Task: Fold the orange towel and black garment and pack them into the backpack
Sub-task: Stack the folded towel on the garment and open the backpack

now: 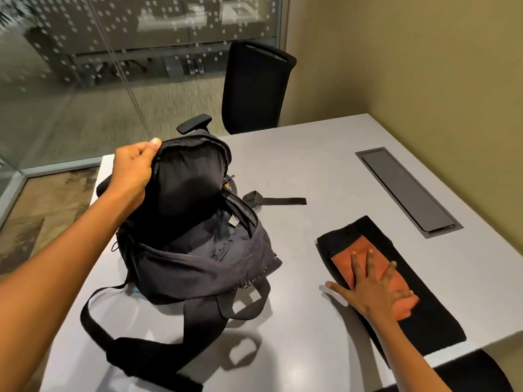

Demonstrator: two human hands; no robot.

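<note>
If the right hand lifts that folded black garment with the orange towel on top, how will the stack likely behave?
Probably floppy: the black garment is a long, flat fold, so its ends would droop from one grip. The orange towel lies loose on top under the right hand and could slide off. Both look light.

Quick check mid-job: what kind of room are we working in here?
Most likely a small office meeting room. The signs: a grey table with a built-in cable hatch, a black office chair pushed up to it, and a frosted-dot glass partition facing more office space.
</note>
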